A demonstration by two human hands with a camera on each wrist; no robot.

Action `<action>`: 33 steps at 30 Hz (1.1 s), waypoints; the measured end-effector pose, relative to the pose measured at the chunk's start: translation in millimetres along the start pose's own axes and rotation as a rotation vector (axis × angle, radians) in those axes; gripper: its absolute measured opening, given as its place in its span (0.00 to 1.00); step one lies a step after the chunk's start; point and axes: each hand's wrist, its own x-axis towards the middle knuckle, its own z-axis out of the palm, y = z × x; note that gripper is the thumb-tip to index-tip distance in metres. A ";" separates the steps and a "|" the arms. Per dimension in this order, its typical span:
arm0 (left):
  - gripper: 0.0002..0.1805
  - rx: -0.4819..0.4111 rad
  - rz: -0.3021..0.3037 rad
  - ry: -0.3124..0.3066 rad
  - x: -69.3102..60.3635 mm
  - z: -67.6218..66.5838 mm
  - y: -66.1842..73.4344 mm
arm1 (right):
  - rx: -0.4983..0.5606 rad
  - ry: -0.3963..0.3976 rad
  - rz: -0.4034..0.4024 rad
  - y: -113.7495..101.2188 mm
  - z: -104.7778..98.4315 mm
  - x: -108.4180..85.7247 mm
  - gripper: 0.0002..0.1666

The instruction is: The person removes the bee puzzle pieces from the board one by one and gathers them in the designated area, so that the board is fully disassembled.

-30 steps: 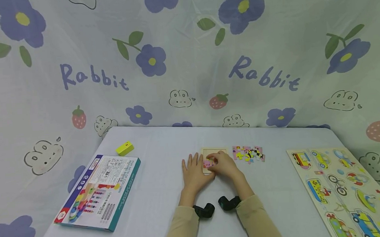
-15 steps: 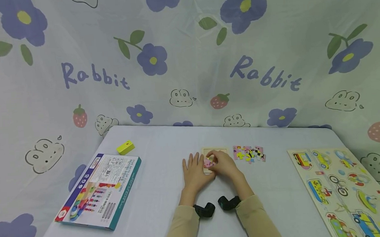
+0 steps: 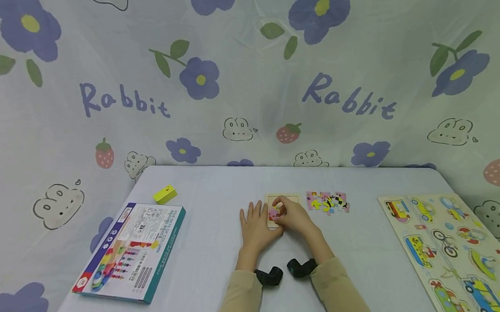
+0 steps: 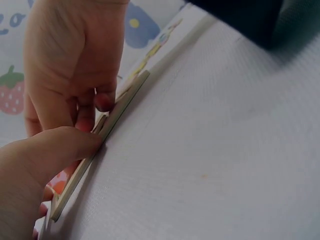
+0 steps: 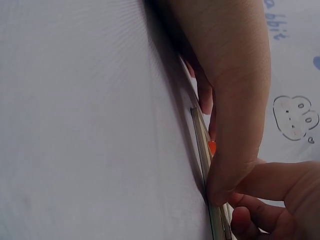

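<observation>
A small wooden puzzle tray (image 3: 293,197) lies mid-table with pink puzzle pieces (image 3: 272,214) in its lower left. My left hand (image 3: 254,229) lies along its left side, fingers spread and straight; the left wrist view has the thumb (image 4: 75,142) resting on the near edge. Over the tray, my right hand (image 3: 296,217) bends its thumb and index finger together round a small puzzle piece, mostly hidden by the fingers. Just right of the tray sits a group of pink, yellow and black puzzle pieces (image 3: 328,202).
On the left lie a boxed toy set (image 3: 131,254) and a yellow block (image 3: 165,194). A large wooden vehicle puzzle board (image 3: 457,248) covers the table's right side. A printed curtain (image 3: 245,80) hangs behind the white table (image 3: 213,253).
My right fingers have shifted slightly over the tray, baring a little more of the pink pieces. The left hand stays in place.
</observation>
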 end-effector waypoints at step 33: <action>0.47 -0.007 -0.040 -0.080 0.3 -2.4 2.0 | 0.424 0.089 0.289 49.3 -59.2 -25.0 0.26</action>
